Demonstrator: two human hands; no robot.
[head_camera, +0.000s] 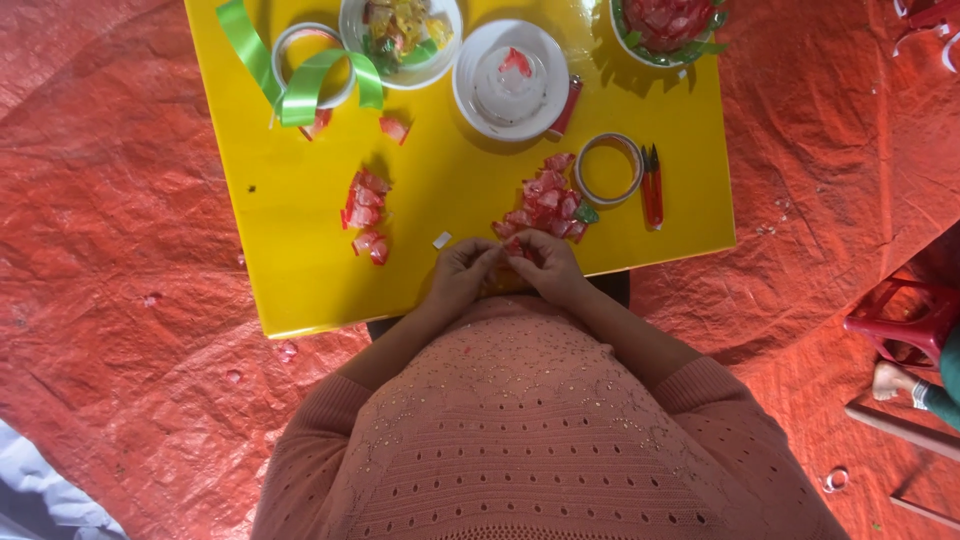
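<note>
In the head view, the left hand (462, 272) and the right hand (548, 268) are brought together at the near edge of the square yellow table (300, 240), fingertips meeting over one small red wrapped sweet (513, 247). Both hands are curled nearly closed, and the sweet is pinched between them — how firmly each finger bears on it cannot be told. The sweet is too small for its long axis to be read.

Just beyond the fingertips, slightly towards the right hand, a loose heap of red wrapped sweets (547, 198) is spread, touching the held piece or nearly so; the right hand is the nearer to it. A smaller cluster of red sweets (366, 213) lies well apart on the left-hand side, and a small white scrap (442, 239) sits just beside the left hand.

Beyond the heap a roll of clear tape (608, 168) and red-handled snips (651, 186) are seen — near the table's right edge. Bare yellow surface is left between the two clusters.
</note>
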